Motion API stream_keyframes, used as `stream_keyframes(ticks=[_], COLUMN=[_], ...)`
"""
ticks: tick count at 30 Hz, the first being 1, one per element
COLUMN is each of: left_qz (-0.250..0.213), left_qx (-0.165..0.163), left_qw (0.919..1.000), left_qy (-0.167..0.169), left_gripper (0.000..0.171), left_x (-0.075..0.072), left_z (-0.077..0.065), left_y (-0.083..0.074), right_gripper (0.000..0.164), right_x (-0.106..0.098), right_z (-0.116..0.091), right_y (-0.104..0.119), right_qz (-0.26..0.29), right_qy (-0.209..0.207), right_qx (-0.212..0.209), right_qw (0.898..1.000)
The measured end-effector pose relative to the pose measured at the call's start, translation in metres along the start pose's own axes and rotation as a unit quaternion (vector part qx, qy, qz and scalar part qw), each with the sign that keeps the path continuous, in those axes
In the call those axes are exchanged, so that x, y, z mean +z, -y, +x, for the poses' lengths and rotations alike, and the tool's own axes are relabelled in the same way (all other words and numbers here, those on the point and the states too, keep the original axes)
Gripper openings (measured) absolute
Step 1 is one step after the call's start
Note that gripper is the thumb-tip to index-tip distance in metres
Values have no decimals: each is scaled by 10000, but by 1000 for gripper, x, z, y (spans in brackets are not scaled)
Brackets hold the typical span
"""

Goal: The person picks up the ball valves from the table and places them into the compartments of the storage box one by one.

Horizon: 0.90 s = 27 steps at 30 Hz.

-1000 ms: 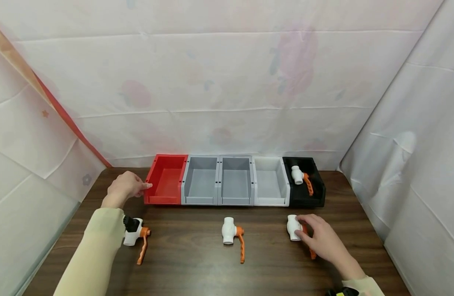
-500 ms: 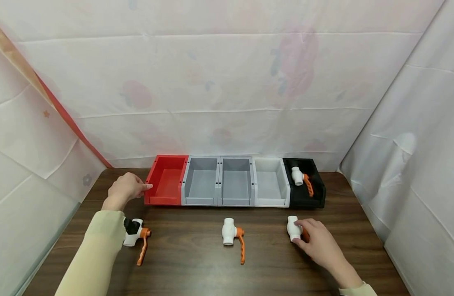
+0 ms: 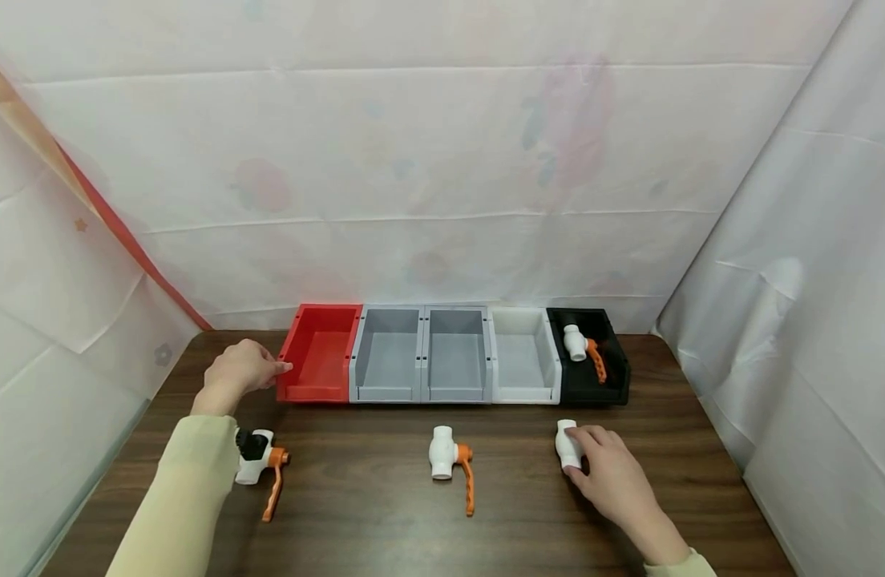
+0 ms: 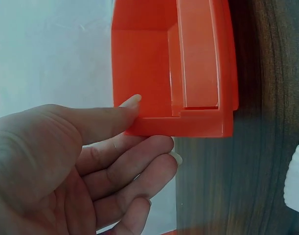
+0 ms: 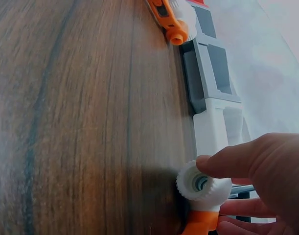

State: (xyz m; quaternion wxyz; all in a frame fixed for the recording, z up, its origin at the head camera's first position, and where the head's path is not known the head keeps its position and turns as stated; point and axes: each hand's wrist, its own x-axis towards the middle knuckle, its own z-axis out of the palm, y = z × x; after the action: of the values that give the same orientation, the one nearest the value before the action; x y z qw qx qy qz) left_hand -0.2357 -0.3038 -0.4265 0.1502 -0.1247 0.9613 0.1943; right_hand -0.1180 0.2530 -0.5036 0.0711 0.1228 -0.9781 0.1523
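Observation:
At the left end of a row of bins, my left hand [image 3: 240, 373] pinches the side wall of the red bin [image 3: 314, 394]. In the left wrist view its thumb lies over the inside of the wall, with the fingers outside. My right hand [image 3: 614, 474] holds a white ball valve [image 3: 567, 445] at the table's right, thumb and fingertips on the two ends of its body. The hand hides its handle in the head view; the right wrist view shows the orange base [image 5: 203, 220] of it and the thumb at the ribbed collar.
A second ball valve [image 3: 442, 453] lies mid-table, and another [image 3: 275, 457] lies by the left forearm, which partly covers it. Two grey bins [image 3: 386, 394] and a white bin [image 3: 525, 395] stand between the red bin and the black bin [image 3: 596, 395], which holds a ball valve [image 3: 575, 343].
The right hand has shifted its fingers from around the handle side onto the valve's body, and the orange handle has gone from sight under it. The left hand stays on the red bin.

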Motion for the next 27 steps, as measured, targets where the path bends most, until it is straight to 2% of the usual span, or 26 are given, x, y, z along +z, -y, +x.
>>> stream_keyframes(ticks=[6,12,19,27], left_qz=[210,493,775,943], left_qx=[109,240,377,438], left_qw=[9996,9979,9937,9916], left_qy=[-140,-334,-712,-776], left_gripper=[32,29,20,17], left_x=[-1,4,8,8], left_z=[-6,-2,-5,-9], left_y=[-1,-6,-15,-20], right_gripper=[55,58,60,61], right_x=[-2,0,3,2], right_z=[1,2,7,13], right_y=[6,7,9,7], right_qz=[0,116,243,605], right_qy=[-26,26,261,599], right_qx=[32,132,307,546], right_qw=[10000,9998,9989,9949])
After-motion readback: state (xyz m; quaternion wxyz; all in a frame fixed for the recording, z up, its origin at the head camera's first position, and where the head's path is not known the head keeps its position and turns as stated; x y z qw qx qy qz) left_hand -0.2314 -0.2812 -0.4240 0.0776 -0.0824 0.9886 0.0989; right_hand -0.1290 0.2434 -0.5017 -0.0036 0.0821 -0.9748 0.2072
